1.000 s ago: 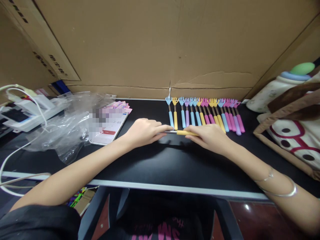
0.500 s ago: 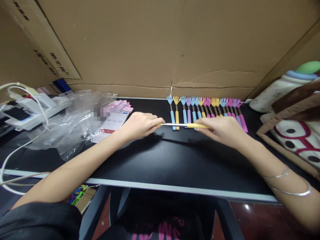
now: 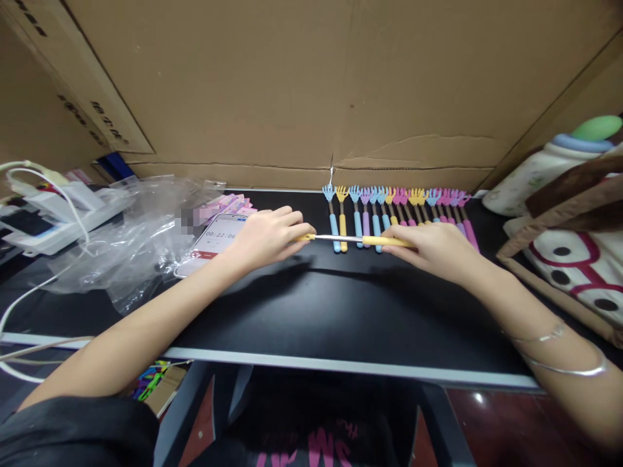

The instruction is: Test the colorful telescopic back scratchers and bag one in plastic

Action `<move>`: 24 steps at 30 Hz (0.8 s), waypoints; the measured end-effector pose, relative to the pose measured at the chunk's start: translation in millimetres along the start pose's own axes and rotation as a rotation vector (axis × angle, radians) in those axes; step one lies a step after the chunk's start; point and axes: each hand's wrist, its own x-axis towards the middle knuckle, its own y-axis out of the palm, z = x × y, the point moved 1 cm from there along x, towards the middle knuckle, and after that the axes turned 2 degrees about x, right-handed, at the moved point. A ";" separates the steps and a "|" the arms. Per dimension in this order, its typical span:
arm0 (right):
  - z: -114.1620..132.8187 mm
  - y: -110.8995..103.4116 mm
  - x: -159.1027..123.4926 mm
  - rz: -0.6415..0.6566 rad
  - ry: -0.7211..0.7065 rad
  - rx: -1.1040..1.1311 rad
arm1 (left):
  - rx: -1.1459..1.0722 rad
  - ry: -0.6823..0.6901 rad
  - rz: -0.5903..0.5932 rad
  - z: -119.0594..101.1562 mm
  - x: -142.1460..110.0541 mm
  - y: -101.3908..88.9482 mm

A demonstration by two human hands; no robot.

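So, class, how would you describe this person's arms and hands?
The left hand and right hand are ungloved; no rings show. A black sleeve shows on the left arm. The right forearm wears a thin silvery bracelet and a smooth silvery bangle.

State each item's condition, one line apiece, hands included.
Yellow back scratcher, held roughly level, metal rod exposed
Left hand, closed on its yellow head end
Right hand, closed on its handle
Other back scratchers, lying in a row, heads away from the person
Phone, screen lit, timer showing
Clear plastic bag, crumpled
White bottle, green-and-blue top on
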 end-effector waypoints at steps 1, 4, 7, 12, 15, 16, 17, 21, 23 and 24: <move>0.3 1.5 0.1 0.011 -0.005 0.000 | -0.004 0.002 0.010 -0.3 -0.1 0.5; 0.8 5.7 0.2 0.043 -0.018 -0.004 | -0.012 0.001 0.036 -0.9 -0.5 2.3; 1.0 8.2 0.4 0.068 -0.026 -0.002 | -0.005 -0.002 0.044 -1.4 -1.0 4.0; 3.7 8.5 1.1 0.083 -0.024 -0.008 | -0.013 0.009 0.065 -0.8 -2.0 6.5; 5.9 8.7 1.2 0.083 -0.027 -0.017 | -0.007 0.038 0.060 -0.2 -2.6 8.5; 6.3 9.0 1.2 0.082 -0.028 -0.021 | -0.004 0.051 0.054 -0.2 -2.8 9.1; 6.3 9.3 1.1 0.080 -0.027 -0.024 | -0.001 0.065 0.045 -0.4 -2.9 9.7; 4.1 10.9 1.2 0.085 -0.020 -0.011 | 0.008 0.108 0.000 -2.3 -3.1 10.4; 2.8 11.7 1.4 0.092 -0.015 0.011 | 0.011 0.120 -0.024 -3.5 -3.3 10.3; 2.5 12.2 1.6 0.096 -0.011 0.023 | 0.014 0.123 -0.035 -3.9 -3.4 10.2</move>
